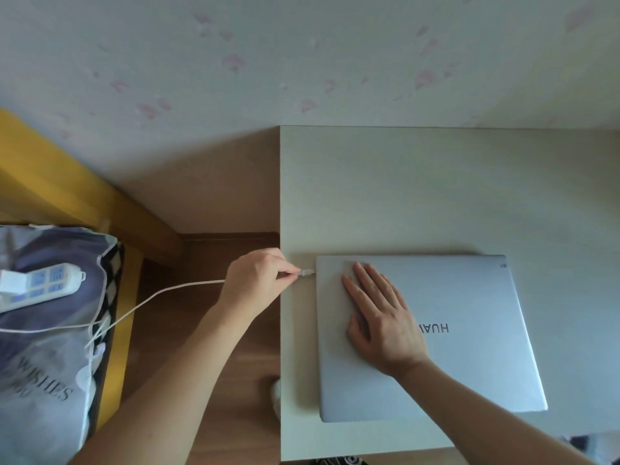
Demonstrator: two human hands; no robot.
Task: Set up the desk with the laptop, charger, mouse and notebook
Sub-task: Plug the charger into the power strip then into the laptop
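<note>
- Step: charger hookup. Laptop [469,347] is on the table [419,196], lid closed, at abt 4 o'clock in view, near the table's front-left corner.
- Left hand [258,283] at 9 o'clock of the laptop, off the table's left edge; fingers pinched tight on the charger plug [307,272], tip aimed at the laptop's left side near its back corner.
- Plug tip looks right at the port, touching or nearly so. Can't tell if it's seated yet; too small to read.
- Right hand [382,317] lies flat, palm down, fingers spread, on the lid's left half. Gripping nothing, just bracing the laptop against the push, I'd say.
- Charger cable [161,293] runs from left hand toward 8 o'clock, hanging over the floor [208,263] gap, to the bed side.
- Power strip [43,283] lies on the bedding [43,380] at 9 o'clock w/ a white brick plugged in; cable appears to lead there, so mains end prob done.
- Next move, my read: push plug straight in toward 3 o'clock, keep it level w/ the port, hold the lid down so the laptop doesn't slide.
- After that: let go of the plug, open the lid.
- Mouse + notebook not in view; those steps not yet done as far as I can see.
- Progress: early-mid, 1 of 4 items placed, 2nd in hand.
</note>
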